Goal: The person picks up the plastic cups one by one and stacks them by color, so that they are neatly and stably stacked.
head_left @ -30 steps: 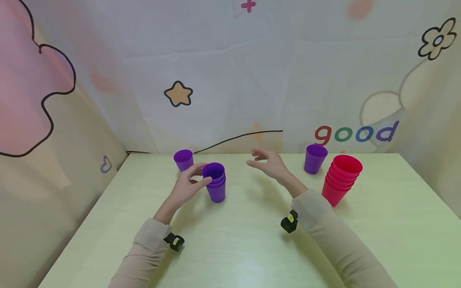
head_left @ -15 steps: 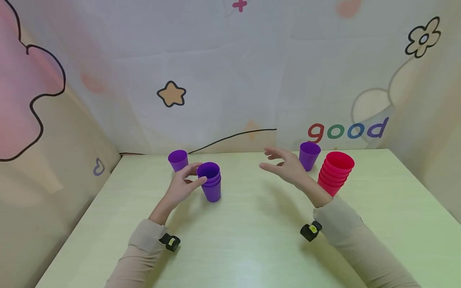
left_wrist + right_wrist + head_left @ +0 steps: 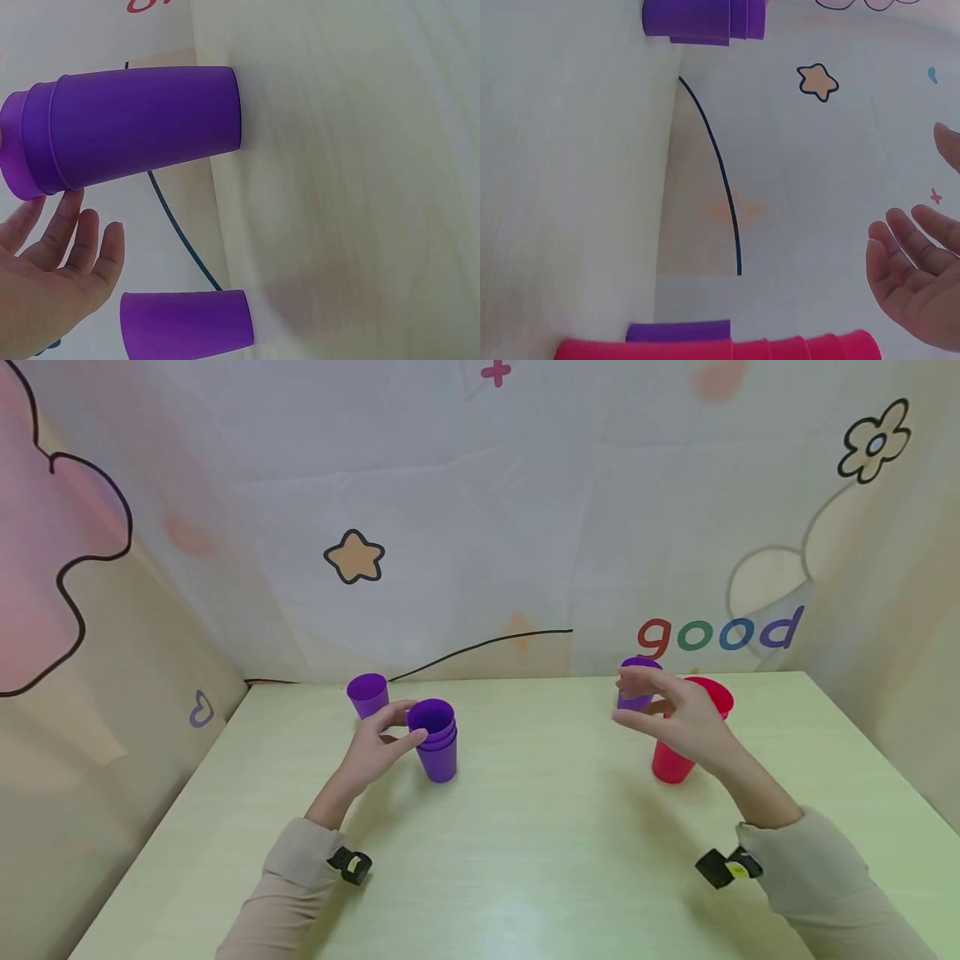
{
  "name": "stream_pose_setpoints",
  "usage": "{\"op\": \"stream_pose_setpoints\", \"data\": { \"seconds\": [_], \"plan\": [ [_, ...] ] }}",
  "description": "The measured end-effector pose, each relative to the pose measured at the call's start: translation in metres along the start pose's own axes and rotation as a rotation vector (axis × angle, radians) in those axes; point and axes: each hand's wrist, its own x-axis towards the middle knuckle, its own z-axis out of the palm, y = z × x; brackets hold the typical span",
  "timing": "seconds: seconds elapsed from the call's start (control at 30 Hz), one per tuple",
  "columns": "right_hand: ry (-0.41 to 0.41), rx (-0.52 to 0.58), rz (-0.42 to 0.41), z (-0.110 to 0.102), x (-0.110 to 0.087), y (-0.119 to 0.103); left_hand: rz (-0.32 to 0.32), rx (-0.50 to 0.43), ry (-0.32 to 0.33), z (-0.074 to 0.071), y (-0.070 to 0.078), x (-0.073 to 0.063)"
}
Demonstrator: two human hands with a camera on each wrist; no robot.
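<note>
My left hand [image 3: 371, 756] holds a nested stack of purple cups [image 3: 439, 762] near its rim, thumb on the near side and fingers at the far side. The stack stands upright on the table. In the left wrist view, fingertips [image 3: 71, 201] meet the rims of the purple stack. Behind that hand is a single purple cup [image 3: 367, 692]. My right hand [image 3: 693, 727] hovers at the right with fingers spread and nothing in its grasp. It partly covers another purple cup [image 3: 634, 702] and a stack of red cups [image 3: 670, 764] in the head view.
The pale wooden table [image 3: 517, 860] ends at the back against a printed cloth backdrop [image 3: 465, 543]. Cloth walls also rise at the left and right sides.
My right hand has moved right, from the table's middle to in front of the red stack and purple cup. My left hand has stayed at the purple stack. The head view has shifted slightly.
</note>
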Motion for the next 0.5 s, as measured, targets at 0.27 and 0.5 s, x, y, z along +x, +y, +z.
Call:
{"op": "stream_pose_setpoints", "data": {
  "seconds": [0.27,0.5],
  "plan": [
    [0.065,-0.077,0.067,-0.034,-0.023,0.01,-0.008,0.022,0.002,-0.001,0.0,0.0],
    [0.121,-0.11,0.185,-0.056,-0.032,0.035,-0.008,0.002,0.009,0.001,-0.027,0.01]
  ]
}}
